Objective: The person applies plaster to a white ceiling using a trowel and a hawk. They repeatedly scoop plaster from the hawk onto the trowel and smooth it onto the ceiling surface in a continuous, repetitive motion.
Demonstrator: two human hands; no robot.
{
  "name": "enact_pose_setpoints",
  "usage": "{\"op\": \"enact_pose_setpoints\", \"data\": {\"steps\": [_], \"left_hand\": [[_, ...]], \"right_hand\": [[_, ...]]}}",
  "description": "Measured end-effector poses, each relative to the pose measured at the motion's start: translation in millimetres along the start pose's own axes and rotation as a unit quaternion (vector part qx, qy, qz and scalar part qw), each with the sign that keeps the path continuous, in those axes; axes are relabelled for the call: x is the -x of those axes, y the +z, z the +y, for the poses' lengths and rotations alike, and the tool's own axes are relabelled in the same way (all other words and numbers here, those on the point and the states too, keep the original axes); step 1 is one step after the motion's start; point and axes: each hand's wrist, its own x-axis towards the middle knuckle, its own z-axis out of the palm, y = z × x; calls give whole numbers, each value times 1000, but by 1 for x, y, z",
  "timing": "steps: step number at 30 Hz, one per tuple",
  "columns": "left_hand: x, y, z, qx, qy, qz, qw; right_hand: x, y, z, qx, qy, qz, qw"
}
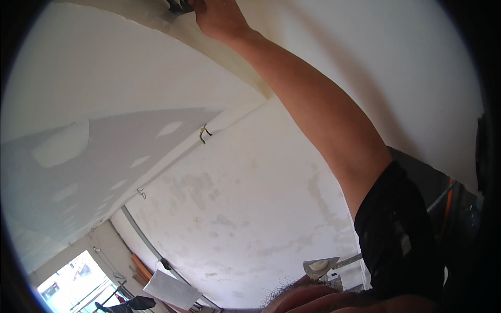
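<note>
Dark tool point(180, 7), up at the very top of the view, and only a piece of it shows; the upper edge cuts off the rest, so its full shape escapes me. The person's right hand point(219, 18) is closed around it, with the fingers partly cropped too. It sits by the beige strip point(229, 65) between the pale overhead surface and the white wall on the right; I cannot make out whether it touches. The bare forearm point(308, 99) stretches up from a black sleeve point(402, 235), covering part of the wall behind.

Low down, close to the lens, is a blurred patch of skin point(318, 301) with fine dark hairs. Whether the left hand is in it I cannot tell, nor how that hand stands. Just above it is a scraper point(314, 268) with a pale lump on its blade; whatever holds it is hidden.

Over by the far wall point(250, 198), blotched with grey, a cable end point(203, 135) pokes out near the overhead edge. Toward the lower left, a white panel point(172, 289) leans near a window point(78, 281) too glaring to see through clearly. A dark cloth-like shape point(136, 303) beside it is hard to name.
</note>
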Motion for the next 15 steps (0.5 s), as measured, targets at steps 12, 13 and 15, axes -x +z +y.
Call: {"op": "enact_pose_setpoints", "data": {"steps": [12,13,15], "left_hand": [[-3,-2,4,-2,1,3,1000],[-3,-3,5,0,3,4,1000],[-2,-3,5,-4,1,5,1000]], "right_hand": [[2,10,2,40,-80,-39,995],[3,11,-2,12,-79,-62,995],[3,10,-5,13,-91,-76,993]]}}
